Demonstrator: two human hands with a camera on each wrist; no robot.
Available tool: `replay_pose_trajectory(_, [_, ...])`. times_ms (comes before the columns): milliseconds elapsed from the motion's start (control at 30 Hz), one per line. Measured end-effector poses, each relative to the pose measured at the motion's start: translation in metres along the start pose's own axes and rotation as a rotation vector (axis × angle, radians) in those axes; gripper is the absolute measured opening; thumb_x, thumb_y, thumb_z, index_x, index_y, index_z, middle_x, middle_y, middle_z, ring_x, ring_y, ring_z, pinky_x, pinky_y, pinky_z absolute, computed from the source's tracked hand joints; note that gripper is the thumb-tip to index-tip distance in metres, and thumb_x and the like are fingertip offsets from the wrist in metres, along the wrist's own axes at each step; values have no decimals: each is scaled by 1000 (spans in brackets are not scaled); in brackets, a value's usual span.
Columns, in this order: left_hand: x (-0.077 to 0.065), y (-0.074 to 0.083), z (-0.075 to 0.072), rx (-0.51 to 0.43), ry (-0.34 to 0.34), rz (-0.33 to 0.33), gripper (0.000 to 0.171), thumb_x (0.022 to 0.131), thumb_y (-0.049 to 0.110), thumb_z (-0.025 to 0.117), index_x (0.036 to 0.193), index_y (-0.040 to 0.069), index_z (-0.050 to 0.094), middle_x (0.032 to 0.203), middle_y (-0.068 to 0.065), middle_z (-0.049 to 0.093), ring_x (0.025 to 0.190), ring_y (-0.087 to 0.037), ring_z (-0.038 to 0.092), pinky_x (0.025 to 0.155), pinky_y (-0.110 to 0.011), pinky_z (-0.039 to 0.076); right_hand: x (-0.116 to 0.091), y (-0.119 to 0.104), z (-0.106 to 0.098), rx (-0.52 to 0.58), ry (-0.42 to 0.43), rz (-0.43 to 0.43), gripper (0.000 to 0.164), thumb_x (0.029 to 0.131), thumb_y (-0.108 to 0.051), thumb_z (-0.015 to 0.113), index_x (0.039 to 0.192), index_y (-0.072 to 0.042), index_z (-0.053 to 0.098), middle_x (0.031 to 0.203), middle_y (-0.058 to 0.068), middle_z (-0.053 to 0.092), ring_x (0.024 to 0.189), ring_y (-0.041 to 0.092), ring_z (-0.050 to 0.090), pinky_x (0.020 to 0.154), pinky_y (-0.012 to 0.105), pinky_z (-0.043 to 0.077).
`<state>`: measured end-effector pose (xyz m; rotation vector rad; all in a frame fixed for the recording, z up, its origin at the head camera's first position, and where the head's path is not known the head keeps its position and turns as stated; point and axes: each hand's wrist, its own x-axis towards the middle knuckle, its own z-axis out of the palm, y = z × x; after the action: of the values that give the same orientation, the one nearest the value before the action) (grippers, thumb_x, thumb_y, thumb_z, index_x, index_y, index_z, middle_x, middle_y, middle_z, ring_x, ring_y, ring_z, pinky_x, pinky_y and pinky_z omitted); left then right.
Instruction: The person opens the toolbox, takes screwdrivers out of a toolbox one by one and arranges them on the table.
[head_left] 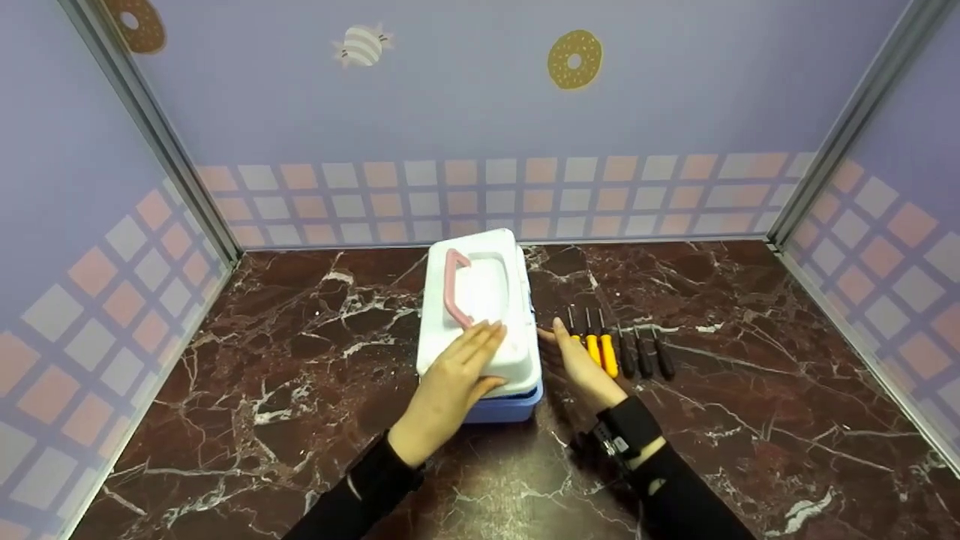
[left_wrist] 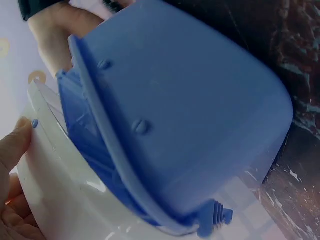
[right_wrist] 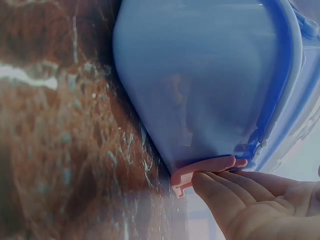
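A box stands on the table, with a white lid, a pink handle and a blue base. At the near end the lid sits raised, and darker blue plastic shows between it and the base in the left wrist view. My left hand rests on the lid near the handle, fingers fairly straight, thumb against the lid's near end. On the box's right side, my right hand touches a pink latch with extended fingers. A blue hinge-like tab projects from the base's edge.
Right of the box lie several screwdrivers in a row, some with yellow handles, others with black handles. The dark red marbled table ends at patterned panels behind and at both sides.
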<state>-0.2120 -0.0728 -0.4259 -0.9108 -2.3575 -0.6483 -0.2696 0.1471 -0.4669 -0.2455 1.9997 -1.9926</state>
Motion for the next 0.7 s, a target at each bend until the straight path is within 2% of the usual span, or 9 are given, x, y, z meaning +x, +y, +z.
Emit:
replay_pose_trajectory(267, [1, 2, 13, 132, -40, 142, 57, 84, 27, 72, 135, 3, 60, 136, -9, 63, 124, -25, 58, 110, -35, 46, 4, 3, -1, -27, 50, 16, 74, 107, -48, 12, 151, 10, 27, 152, 33, 34, 144, 44, 32, 122, 53, 25])
replay_pose_trajectory(467, [1, 9, 12, 219, -73, 133, 59, 82, 27, 73, 135, 5, 60, 136, -8, 63, 123, -22, 59, 110, -33, 46, 4, 3, -3, -35, 39, 30, 71, 108, -45, 13, 151, 10, 26, 153, 33, 33, 145, 42, 31, 123, 52, 24])
replay_pose_trajectory(567, [2, 14, 12, 302, -82, 127, 60, 80, 28, 75, 134, 6, 61, 135, -7, 64, 122, -21, 61, 109, -32, 47, 5, 1, -5, -99, 45, 15, 68, 109, -41, 12, 149, 12, 28, 151, 33, 35, 144, 43, 32, 122, 52, 25])
replay_pose_trajectory(700, [2, 18, 14, 430, -36, 145, 61, 74, 29, 79, 129, 7, 65, 130, -6, 67, 118, -19, 64, 106, -30, 49, 7, -1, -7, -247, 102, -19, 66, 110, -38, 14, 148, 13, 31, 150, 32, 38, 142, 42, 36, 120, 53, 28])
